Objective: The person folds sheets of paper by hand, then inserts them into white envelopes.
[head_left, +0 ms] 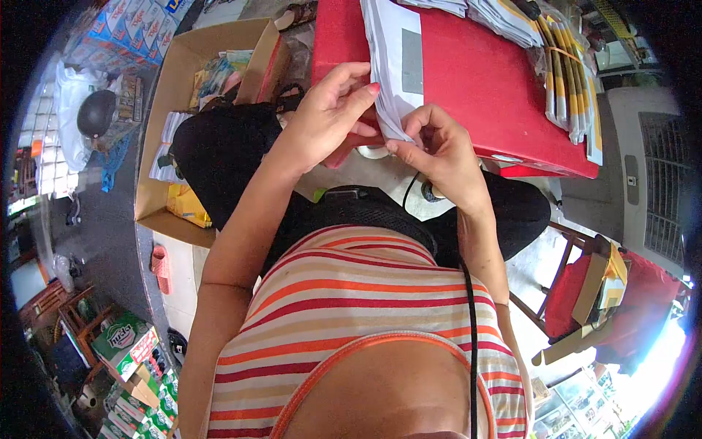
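Note:
A thin stack of white papers (393, 44) with a grey rectangle printed on top lies along the left part of a red table (475, 80), its near end reaching past the edge toward me. My left hand (329, 113) is at the stack's left side, thumb and fingers closed around that edge; some fingertips are hidden. With thumb and fingers, my right hand (442, 154) pinches the near end, where the sheets curl up slightly.
More white papers (504, 20) and banded yellow-and-white bundles (563, 73) lie at the table's back right. An open cardboard box (150, 139) with packets stands left of my legs. Stacked cartons (128, 344) and a pink slipper (161, 269) are farther left.

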{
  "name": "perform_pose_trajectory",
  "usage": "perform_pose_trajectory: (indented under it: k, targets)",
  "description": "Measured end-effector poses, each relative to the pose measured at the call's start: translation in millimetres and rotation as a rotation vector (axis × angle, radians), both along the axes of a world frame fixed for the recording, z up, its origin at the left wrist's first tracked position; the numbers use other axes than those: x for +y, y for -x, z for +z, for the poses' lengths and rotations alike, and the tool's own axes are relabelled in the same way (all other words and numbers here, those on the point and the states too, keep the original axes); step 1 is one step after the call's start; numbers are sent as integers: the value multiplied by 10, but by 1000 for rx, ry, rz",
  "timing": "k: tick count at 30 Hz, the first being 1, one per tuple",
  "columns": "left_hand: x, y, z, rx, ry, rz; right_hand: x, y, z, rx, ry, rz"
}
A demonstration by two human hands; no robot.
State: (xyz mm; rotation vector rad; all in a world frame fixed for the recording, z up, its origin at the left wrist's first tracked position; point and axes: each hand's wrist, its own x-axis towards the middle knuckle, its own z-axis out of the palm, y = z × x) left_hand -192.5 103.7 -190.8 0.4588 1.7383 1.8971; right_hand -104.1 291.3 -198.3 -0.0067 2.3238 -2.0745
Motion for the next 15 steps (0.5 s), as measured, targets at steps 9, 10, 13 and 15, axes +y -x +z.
perform_pose_trajectory:
  k: [9,10,13,15]
  targets:
    - [-11,-20,40,-4,36,-10,-11,4,-52,36,68,-49]
    - [-7,-17,19,-3,35,-9,-12,-1,-53,33,65,-55]
    - [5,-14,-6,26,-9,16,-19,-11,-62,41,77,-56]
    - [-3,-20,56,-33,4,17,-26,-15,-74,52,92,-50]
